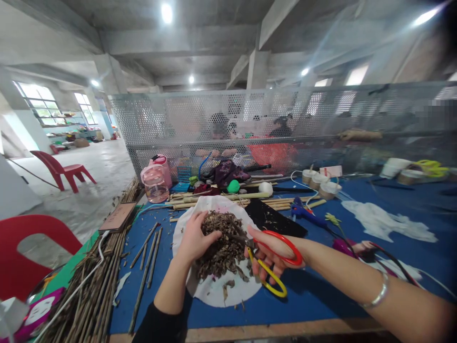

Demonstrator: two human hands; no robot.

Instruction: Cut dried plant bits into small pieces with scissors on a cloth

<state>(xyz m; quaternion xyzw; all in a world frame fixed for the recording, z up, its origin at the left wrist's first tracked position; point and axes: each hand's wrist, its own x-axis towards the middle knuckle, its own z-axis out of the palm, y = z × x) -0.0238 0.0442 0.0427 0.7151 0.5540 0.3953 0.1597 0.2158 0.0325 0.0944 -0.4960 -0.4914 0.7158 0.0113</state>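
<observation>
A heap of dried brown leaf-like scraps [222, 252] lies on a round white cloth or paper sheet [232, 299] in front of me. My left hand [197, 237] rests on the heap's left side, thumb stretched out and apart from the fingers; some fingertips are hidden. On the other side, my right hand [268, 255] grips scissors [277, 282] with one red and one yellow handle loop. The handles are spread apart, and the dark blades point left over the scraps. A few loose scraps have fallen below the sheet.
Bundled thin sticks [91, 290] line the left table edge, bearing a phone [117, 216]. Short twigs [153, 257] lie nearby. Behind are bamboo sticks [228, 196], a pink bottle [156, 183], a blue glue gun [307, 213] and a perforated metal screen [178, 128]. White gloves [389, 219] lie right.
</observation>
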